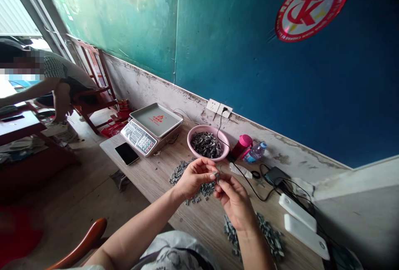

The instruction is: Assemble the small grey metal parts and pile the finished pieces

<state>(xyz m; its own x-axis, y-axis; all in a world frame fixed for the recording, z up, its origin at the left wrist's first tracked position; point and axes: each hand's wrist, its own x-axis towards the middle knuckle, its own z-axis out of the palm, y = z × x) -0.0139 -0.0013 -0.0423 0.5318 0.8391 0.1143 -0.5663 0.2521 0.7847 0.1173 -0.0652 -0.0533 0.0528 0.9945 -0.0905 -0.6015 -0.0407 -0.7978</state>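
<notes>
Far to the left of the pink basket, a co-worker sits on a red wooden chair, well apart from the person's own hands. Nearer the basket, a digital scale and a black phone rest on the wooden table. Just below the basket lies a loose heap of small grey parts. The left hand is above this heap, its fingers closed and reaching right. At the fingertips of both hands, directly below the basket, is one small grey part. It is gripped between the left fingers and the right fingertips, touching both hands, with neither clearly nearer. It is too small and too covered to tell its long axis. The right hand comes up from below, its fingers curled closed on that part. Farther below lies a second heap of grey parts. To the right of the basket stand a pink flask and a plastic water bottle, and beyond them lie two white power banks.
</notes>
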